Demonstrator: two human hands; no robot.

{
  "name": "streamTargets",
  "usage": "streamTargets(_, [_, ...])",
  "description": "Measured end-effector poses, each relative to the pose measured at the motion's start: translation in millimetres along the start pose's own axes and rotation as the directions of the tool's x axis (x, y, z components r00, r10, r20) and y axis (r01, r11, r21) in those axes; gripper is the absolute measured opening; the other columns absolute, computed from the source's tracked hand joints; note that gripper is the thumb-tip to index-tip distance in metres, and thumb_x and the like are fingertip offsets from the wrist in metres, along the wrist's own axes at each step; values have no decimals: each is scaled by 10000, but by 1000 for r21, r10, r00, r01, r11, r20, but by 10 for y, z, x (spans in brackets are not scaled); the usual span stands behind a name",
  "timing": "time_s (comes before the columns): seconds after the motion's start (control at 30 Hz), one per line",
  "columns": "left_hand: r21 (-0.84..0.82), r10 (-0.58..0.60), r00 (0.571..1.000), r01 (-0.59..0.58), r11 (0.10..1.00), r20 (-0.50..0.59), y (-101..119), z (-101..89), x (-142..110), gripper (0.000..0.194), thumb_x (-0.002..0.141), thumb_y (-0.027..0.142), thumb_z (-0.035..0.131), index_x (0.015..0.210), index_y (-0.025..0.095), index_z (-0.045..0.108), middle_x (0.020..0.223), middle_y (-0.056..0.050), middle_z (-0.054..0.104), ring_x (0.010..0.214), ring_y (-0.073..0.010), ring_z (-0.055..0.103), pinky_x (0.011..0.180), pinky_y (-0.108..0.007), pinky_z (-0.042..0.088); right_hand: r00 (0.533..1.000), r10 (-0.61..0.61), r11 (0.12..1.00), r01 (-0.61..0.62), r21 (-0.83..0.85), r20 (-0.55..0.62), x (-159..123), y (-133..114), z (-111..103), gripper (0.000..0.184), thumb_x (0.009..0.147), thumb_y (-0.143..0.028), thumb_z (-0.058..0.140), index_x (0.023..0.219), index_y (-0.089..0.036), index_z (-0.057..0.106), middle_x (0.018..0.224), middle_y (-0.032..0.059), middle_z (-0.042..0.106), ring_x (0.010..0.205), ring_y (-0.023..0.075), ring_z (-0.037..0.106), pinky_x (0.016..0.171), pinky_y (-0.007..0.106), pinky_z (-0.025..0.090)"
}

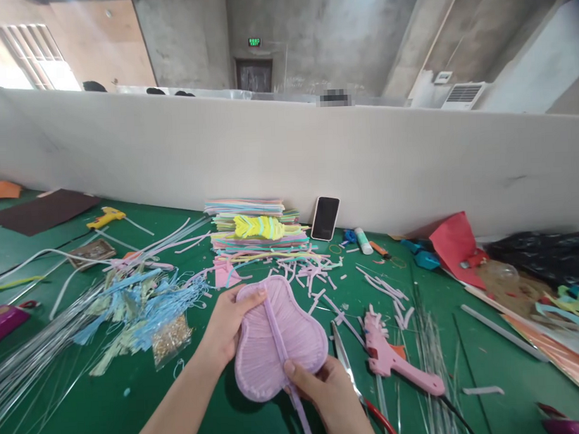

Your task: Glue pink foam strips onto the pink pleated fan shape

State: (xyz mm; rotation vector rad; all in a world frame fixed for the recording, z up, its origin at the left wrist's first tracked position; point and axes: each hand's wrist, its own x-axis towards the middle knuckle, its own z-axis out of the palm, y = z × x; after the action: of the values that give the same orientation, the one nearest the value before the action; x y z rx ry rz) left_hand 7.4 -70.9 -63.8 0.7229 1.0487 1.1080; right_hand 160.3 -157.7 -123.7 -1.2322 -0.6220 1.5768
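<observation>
A lilac hand fan [298,324], covered in rows of fuzzy pipe cleaner, is held up over the green table. A lilac strip [274,328] runs down its middle and hangs past the lower edge. My left hand [231,320] grips the fan's upper left edge, its thumb on the strip's top end. My right hand [326,386] is closed at the lower edge, thumb pressing the strip against the fan; its other fingers are hidden behind. Just right of the fan lie scissors [342,354] with red handles and a pink glue gun [394,359].
Bundled pipe cleaners [251,209] and a phone [325,218] sit by the white partition [268,148]. At left are blue tassels [150,298], a bag of gold beads [171,340] and a yellow glue gun [108,217]. Thin wires [430,364] and a black bag [547,255] lie right.
</observation>
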Motion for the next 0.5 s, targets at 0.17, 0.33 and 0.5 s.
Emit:
streamTargets(0.17, [-6, -10, 1000, 10, 1000, 10, -16, -45, 33, 286, 588, 293, 838, 743, 116, 675, 646, -10, 653, 578, -127, 599, 586, -235, 485, 1000, 16, 1000, -16, 16, -10, -84, -94, 54, 468, 550, -420, 862, 864, -109, 710, 794, 84, 746, 689, 179, 669, 691, 305, 548])
streamTargets(0.33, [-7, -6, 1000, 6, 1000, -18, 22, -151, 94, 316, 579, 319, 840, 578, 122, 593, 526, 38, 551, 463, -66, 497, 459, -168, 370, 998, -31, 999, 29, 41, 49, -320, -317, 43, 566, 566, -371, 865, 1028, -163, 613, 782, 35, 719, 666, 137, 656, 652, 259, 527])
streamTargets(0.5, [3, 27, 1000, -27, 1000, -10, 99, -184, 51, 316, 608, 354, 813, 588, 139, 581, 537, 61, 536, 476, -55, 485, 475, -155, 371, 981, -14, 970, 59, -235, 191, -412, -585, -188, 561, 630, -325, 812, 1099, -185, 536, 762, 2, 686, 612, 129, 649, 636, 280, 527])
